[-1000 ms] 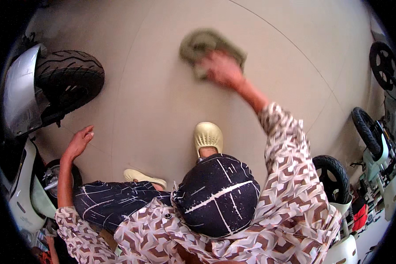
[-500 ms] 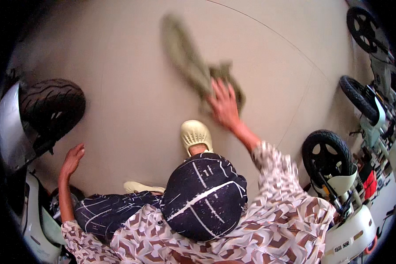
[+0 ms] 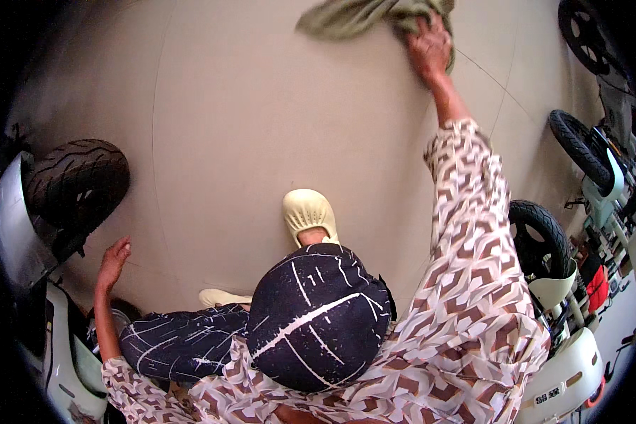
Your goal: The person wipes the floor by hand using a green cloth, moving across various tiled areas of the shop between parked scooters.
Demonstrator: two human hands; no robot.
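An olive-green cloth (image 3: 357, 18) lies bunched on the tiled floor (image 3: 261, 120) at the far end of my reach, partly cut off by the top of the view. My right hand (image 3: 431, 49) presses down on its right part with curled fingers, the arm stretched far forward. The cloth's loose end trails to the left. Out at the left, my left hand (image 3: 113, 263) hangs beside my knee with its fingers extended, holding nothing. The front tyre of a motor scooter is the nearest thing to it.
A large black tyre (image 3: 78, 185) with silver bodywork stands at the left. Along the right side are several two-wheelers, one with a black front wheel (image 3: 540, 240) beside my right sleeve. My cream clog (image 3: 309, 210) is planted in the middle.
My right hand has swept the cloth forward and to the right over the floor. The cloth's loose end has swung from pointing forward to pointing left. My left hand has barely shifted.
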